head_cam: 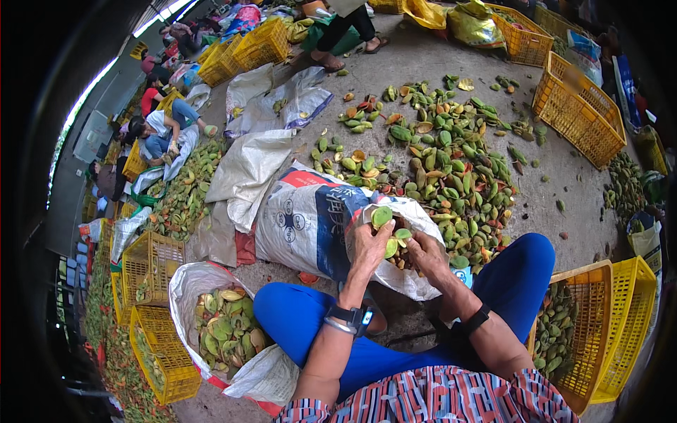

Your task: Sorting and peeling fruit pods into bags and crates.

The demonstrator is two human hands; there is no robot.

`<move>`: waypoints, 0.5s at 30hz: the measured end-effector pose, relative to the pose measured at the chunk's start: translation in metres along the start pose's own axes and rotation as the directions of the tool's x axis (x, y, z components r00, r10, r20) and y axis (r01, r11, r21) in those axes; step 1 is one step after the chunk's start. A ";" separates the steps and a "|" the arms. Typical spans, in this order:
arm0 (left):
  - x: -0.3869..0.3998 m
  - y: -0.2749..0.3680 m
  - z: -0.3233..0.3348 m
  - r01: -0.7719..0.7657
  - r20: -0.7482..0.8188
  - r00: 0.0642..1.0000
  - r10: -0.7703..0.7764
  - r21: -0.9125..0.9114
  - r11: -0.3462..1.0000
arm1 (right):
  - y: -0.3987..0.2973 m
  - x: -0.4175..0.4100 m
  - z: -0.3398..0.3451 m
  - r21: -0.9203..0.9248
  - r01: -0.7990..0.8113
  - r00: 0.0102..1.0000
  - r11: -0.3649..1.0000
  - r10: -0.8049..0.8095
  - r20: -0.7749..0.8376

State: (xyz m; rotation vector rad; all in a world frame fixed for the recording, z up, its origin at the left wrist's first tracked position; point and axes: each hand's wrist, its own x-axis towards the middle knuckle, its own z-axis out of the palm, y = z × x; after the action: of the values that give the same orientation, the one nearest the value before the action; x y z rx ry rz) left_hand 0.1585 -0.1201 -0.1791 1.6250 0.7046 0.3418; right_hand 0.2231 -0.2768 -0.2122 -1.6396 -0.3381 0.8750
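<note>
My left hand (pixel 370 243) holds a green pod half (pixel 381 215) between thumb and fingers, over the mouth of a white woven sack (pixel 304 222). My right hand (pixel 426 254) is close beside it, its fingertips on a small opened green pod (pixel 403 233). Another pale green pod piece (pixel 391 248) shows between the hands; which hand bears it is unclear. Brown kernels (pixel 404 260) lie inside the sack below. A second open white sack (pixel 180 296), by my left knee, holds split green pods (pixel 227 328).
Loose pods and husks (pixel 460 174) cover the floor ahead. A yellow crate (pixel 587 328) with whole pods stands at my right; more yellow crates (pixel 164 365) stand at the left. Empty sacks (pixel 251 169) lie ahead left. Several people sit at the far left, and a person (pixel 349 31) stands ahead.
</note>
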 end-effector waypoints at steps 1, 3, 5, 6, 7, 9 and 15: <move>0.000 -0.001 0.001 0.023 -0.003 1.000 -0.023 -0.036 0.999 | 0.003 0.001 0.001 -0.041 0.012 1.000 0.999 -0.013 -0.020; 0.002 -0.002 0.001 0.066 -0.023 0.997 -0.070 -0.131 0.989 | 0.006 0.004 0.004 -0.146 0.040 0.993 0.989 -0.055 -0.105; 0.003 -0.003 0.002 0.086 -0.056 0.993 -0.104 -0.259 0.962 | 0.007 0.005 0.004 -0.233 0.121 0.983 0.965 -0.149 -0.108; 0.005 -0.004 0.002 0.132 -0.060 0.986 -0.154 -0.274 0.953 | 0.006 0.005 0.004 -0.307 0.203 0.963 0.930 -0.246 -0.109; 0.005 -0.004 0.003 0.095 -0.076 0.989 -0.126 -0.320 0.943 | 0.005 0.004 0.004 -0.378 0.247 0.947 0.892 -0.304 -0.099; 0.003 -0.004 0.009 0.046 -0.132 0.986 -0.098 -0.353 0.934 | -0.002 -0.002 -0.001 0.111 0.114 0.992 0.987 -0.120 0.049; -0.012 0.004 0.023 -0.323 -0.232 0.911 0.340 0.109 0.940 | -0.034 -0.021 0.003 0.262 0.201 0.956 0.944 -0.248 0.157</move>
State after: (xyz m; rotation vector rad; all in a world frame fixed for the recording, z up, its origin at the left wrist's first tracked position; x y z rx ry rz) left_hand 0.1636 -0.1458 -0.1774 1.7878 0.6289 0.7869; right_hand 0.2148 -0.2786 -0.1736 -1.2661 -0.5190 0.8616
